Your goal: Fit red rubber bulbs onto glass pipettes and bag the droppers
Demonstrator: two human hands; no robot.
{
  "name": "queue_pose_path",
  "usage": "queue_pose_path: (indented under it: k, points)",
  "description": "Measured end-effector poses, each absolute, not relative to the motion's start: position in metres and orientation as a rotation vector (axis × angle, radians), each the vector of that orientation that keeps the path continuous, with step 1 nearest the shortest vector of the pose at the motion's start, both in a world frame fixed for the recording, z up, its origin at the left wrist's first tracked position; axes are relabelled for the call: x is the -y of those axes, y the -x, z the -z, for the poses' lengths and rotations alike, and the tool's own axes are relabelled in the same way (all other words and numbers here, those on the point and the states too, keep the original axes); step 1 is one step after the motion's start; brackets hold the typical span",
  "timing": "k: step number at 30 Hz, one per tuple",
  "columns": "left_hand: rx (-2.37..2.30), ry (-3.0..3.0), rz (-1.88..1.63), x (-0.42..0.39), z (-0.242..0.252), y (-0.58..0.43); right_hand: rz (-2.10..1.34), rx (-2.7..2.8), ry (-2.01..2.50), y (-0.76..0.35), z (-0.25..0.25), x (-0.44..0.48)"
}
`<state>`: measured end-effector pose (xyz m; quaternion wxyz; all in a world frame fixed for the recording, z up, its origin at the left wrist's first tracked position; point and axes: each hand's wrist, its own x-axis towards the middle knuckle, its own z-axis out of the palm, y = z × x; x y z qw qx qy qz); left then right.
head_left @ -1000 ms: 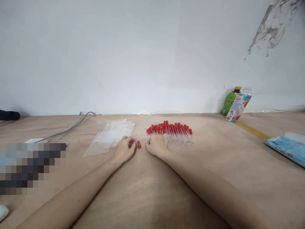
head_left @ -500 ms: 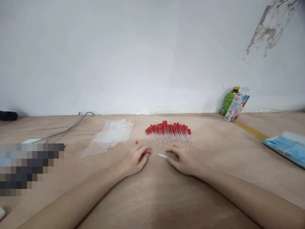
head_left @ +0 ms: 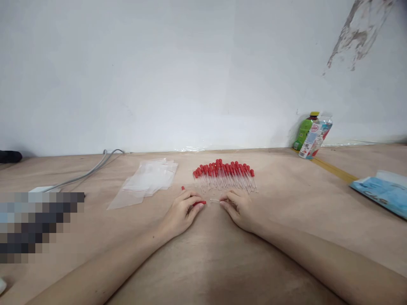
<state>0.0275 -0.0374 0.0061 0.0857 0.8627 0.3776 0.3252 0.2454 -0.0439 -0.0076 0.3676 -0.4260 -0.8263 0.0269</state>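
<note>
My left hand [head_left: 184,212] pinches a small red rubber bulb [head_left: 200,203], its open end toward the right. Facing it, my right hand [head_left: 239,207] has its fingers closed on a thin clear glass tube [head_left: 215,201], whose tip points left at the bulb. A small gap parts the two. Behind the hands lies a pile of clear droppers with red bulbs [head_left: 222,170]. Another loose red bulb [head_left: 183,188] rests just beyond my left fingers.
Clear plastic bags [head_left: 152,178] lie in a stack left of the pile. A grey cable [head_left: 85,174] runs at the far left. Two bottles [head_left: 313,137] lean on the wall at the back right, and a blue package [head_left: 383,192] lies at the right edge.
The red bulb in my left hand has moved slightly right, further out from the fingertips. My right fingers have closed on the tube, which now sits a little higher.
</note>
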Motion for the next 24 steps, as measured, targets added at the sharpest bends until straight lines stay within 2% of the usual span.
queue_pose_path:
  k: [12, 24]
  points:
    - [-1.137, -2.269, -0.909, 0.0416, -0.0046, -0.034, -0.05, 2.188, 1.025, -0.2413, 0.0015, 0.0498]
    - [-1.062, -2.271, -0.814, 0.0431, -0.0053, -0.0347, -0.103, 2.288, 0.943, -0.2462, 0.0, 0.043]
